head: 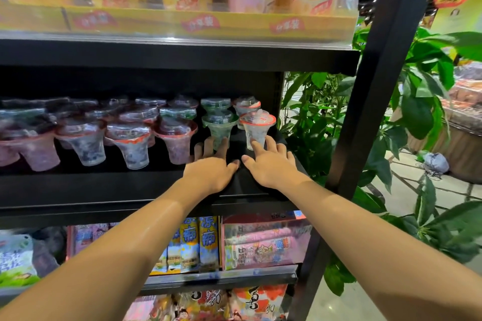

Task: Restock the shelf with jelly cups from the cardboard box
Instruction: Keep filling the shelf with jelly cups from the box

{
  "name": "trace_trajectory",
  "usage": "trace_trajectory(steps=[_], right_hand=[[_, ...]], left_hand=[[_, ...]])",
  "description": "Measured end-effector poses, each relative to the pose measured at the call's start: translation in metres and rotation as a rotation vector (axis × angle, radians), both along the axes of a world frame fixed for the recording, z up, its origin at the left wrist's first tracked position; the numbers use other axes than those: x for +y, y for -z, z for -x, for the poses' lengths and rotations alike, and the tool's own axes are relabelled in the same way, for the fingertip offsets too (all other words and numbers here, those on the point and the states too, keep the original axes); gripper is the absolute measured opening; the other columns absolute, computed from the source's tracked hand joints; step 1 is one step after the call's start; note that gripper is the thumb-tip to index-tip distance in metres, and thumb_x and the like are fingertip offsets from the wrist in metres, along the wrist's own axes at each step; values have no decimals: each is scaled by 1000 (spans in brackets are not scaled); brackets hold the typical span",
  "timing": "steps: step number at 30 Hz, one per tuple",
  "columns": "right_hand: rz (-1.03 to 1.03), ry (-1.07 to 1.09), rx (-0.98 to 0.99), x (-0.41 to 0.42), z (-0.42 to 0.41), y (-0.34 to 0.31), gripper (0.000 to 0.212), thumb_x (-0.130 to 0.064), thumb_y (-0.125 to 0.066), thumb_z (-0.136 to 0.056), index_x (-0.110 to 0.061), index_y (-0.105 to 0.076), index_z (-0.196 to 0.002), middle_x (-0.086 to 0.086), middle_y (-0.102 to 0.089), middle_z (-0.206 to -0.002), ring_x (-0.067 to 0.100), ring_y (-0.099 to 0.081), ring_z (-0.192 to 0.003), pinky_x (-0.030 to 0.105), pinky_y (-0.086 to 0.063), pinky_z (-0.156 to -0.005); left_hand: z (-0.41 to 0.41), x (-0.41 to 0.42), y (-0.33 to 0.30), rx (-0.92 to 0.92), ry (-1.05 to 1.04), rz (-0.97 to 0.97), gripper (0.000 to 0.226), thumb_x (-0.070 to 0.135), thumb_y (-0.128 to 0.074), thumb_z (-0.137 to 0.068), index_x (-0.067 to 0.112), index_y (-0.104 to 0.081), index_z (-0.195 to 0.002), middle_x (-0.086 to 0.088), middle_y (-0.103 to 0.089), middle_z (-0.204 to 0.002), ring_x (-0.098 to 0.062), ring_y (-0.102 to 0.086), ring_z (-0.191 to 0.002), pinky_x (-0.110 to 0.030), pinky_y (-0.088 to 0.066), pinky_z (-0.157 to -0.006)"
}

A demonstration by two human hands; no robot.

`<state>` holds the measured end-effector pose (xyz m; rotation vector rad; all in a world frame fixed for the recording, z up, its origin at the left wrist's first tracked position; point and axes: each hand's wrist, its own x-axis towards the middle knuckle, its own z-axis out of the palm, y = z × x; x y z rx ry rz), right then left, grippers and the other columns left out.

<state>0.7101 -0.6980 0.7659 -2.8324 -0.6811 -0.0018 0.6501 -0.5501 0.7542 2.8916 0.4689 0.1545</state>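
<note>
Both hands reach into the right end of the black metal shelf [130, 185] where the jelly cups stand. The left hand [211, 167] lies palm down with fingers extended, its fingertips [223, 142] at the foot of the clear plastic jelly cup with the green lid [219, 125]; it appears to touch or nudge the base rather than wrap it. The right hand [271, 164] is likewise flat and spread, its forefinger touching the base of the clear plastic jelly cup with the red-rimmed lid [257, 128], which stands at the hand's 12 o'clock. Neither hand grips anything.

The step in hand looks like settling these two front cups into line. To do it well, push low on the narrow bases, since the cups flare wide at the top and would tip if pressed high. Slide each straight back toward 12 o'clock until it sits just ahead of the cup behind, keeping the lids clear of each other.

Both forearms run up from the bottom corners and converge, wrists level, thumbs nearly meeting over the shelf lip.

Toward 9 o'clock, rows of pink and clear jelly cups [125, 138] fill the rest of the shelf. The cardboard box is not in view. At 3 o'clock, beyond the black upright post [378, 86], stands a green leafy plant [422, 112].
</note>
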Motion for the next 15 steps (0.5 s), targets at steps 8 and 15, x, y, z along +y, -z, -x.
trace_trajectory(steps=[8, 15], right_hand=[[-40, 12, -16, 7, -14, 3, 57, -55, -30, -103, -34, -21, -155, 5, -2, -167, 37, -11, -148, 55, -13, -119], [-64, 16, -1, 17, -20, 1, 54, -52, -30, -104, -33, -22, -153, 2, -4, -166, 38, -15, -146, 54, -20, -118]], left_hand=[[-15, 2, -2, -30, -27, 23, 73, 58, -36, -100, 29, -3, -158, -6, 2, -163, -35, -4, -147, -52, -14, -120], [-23, 3, -1, -23, -85, 31, 75, 57, -38, -100, 30, 0, -158, -4, 4, -165, -34, -1, -149, -52, -12, -121]])
